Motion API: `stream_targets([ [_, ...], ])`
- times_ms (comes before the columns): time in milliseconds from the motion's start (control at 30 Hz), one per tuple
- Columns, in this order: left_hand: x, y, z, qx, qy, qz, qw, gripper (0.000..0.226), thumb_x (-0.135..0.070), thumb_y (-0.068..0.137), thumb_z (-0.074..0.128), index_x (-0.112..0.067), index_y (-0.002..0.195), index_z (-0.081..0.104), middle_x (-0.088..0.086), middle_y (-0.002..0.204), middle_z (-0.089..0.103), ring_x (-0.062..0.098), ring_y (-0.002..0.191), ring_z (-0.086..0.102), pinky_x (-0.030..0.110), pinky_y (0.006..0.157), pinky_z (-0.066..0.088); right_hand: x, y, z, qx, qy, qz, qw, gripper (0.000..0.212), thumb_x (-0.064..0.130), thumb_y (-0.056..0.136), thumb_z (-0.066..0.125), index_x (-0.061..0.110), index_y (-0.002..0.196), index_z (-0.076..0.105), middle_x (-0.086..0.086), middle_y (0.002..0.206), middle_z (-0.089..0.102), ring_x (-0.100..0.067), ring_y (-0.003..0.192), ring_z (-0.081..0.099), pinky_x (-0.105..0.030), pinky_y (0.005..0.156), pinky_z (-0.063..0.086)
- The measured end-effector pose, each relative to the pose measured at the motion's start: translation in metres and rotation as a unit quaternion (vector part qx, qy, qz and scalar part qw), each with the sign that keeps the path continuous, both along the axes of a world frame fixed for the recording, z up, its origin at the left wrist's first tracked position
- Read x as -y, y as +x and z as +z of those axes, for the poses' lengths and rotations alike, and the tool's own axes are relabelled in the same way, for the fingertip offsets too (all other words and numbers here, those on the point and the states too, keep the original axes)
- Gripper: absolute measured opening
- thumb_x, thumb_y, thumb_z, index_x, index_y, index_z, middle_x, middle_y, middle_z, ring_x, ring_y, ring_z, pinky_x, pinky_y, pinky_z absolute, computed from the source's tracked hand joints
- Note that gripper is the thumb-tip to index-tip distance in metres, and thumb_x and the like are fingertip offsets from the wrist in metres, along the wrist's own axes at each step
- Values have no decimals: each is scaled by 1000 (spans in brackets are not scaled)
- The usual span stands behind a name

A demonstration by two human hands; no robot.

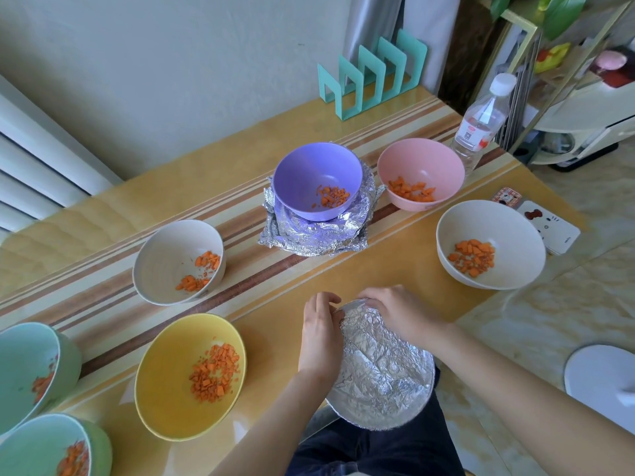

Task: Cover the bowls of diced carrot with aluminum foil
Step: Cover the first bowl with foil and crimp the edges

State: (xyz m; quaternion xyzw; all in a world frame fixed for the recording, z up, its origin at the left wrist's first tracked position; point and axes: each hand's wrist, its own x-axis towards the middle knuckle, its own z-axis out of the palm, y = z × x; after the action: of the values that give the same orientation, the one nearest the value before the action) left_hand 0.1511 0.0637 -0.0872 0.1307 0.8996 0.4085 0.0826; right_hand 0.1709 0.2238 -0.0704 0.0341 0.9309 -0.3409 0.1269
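A bowl covered with crinkled aluminum foil [381,365] sits at the table's near edge, partly over my lap. My left hand [319,334] pinches the foil at the bowl's left rim. My right hand [395,312] curls over the far rim, pressing foil down. Open bowls of diced carrot stand around: yellow [165,400], white at left [161,266], purple [309,173], pink [422,159], white at right [515,231], and two green ones [20,352] [34,448]. The purple bowl rests on a stack of foil sheets [309,238].
A clear water bottle [481,121] stands at the table's far right edge. A teal rack [371,80] is against the wall. A card and a small booklet [549,228] lie beside the right white bowl. A white stool [601,376] is on the floor.
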Motion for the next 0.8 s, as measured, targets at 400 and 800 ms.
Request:
stream_targets([
  [400, -1, 1, 0, 31, -21, 58, 998, 39, 16, 84, 40, -7, 107, 61, 1, 95, 40, 19, 93, 42, 19, 82, 30, -16, 3, 2, 30, -10, -36, 999, 31, 19, 100, 43, 15, 128, 55, -2, 111, 67, -13, 86, 62, -20, 68, 45],
  [800, -14, -16, 5, 21, -17, 8, 1000, 12, -5, 88, 58, -11, 90, 68, -12, 81, 49, 5, 75, 49, 3, 72, 32, -29, -5, 1, 56, -30, -9, 998, 30, 17, 100, 42, 10, 125, 59, -7, 99, 69, -7, 62, 50, -17, 56, 32],
])
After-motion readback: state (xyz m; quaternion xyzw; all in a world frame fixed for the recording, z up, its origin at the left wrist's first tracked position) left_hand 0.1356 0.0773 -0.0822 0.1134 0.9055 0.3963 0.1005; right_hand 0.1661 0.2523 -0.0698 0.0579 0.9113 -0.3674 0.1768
